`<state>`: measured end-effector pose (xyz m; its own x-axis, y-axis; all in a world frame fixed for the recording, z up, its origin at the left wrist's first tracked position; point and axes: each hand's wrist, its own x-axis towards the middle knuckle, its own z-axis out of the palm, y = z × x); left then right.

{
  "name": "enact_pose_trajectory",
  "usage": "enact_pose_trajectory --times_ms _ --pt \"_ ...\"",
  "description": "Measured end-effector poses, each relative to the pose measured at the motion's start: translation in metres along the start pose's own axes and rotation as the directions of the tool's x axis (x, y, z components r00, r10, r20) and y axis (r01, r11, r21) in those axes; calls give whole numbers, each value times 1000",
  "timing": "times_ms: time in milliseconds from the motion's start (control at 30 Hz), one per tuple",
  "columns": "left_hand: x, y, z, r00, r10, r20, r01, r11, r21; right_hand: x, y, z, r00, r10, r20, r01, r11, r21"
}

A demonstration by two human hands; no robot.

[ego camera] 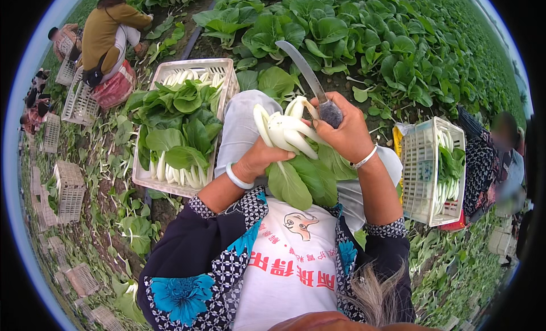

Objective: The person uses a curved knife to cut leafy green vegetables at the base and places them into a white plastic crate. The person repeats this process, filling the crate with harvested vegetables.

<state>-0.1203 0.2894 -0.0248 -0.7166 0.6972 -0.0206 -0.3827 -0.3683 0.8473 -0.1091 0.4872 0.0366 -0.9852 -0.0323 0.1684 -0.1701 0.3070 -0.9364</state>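
My left hand (264, 160) is closed around the stalks of a bok choy head (286, 130), its cut white base turned up and its green leaves hanging over my lap. In my right hand (352, 126) is a sickle-like knife with a curved steel blade (303, 70) and a dark wrapped handle (331, 114). The blade points up and away from me, clear of the bok choy. The fingers of my right hand are also at an outer stalk (310, 107) near the base; whether they pinch it is partly hidden.
A white plastic crate (232, 81) of bok choy stands at my left knee. Another crate (420, 168) is to my right, beside a person (482, 168). Rows of growing bok choy (341, 28) lie ahead. At upper left a person (106, 36) sits among crates; trimmed leaves (102, 194) litter the ground.
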Motion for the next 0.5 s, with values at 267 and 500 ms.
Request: enact_pose_trajectory --times_ms 267,500 --pt "-5 -5 -17 998 -46 51 45 999 21 21 -11 -41 915 -402 32 321 678 -662" --pt "-5 -10 -23 998 -67 -10 65 989 -133 11 9 -45 975 -223 18 206 864 -459"
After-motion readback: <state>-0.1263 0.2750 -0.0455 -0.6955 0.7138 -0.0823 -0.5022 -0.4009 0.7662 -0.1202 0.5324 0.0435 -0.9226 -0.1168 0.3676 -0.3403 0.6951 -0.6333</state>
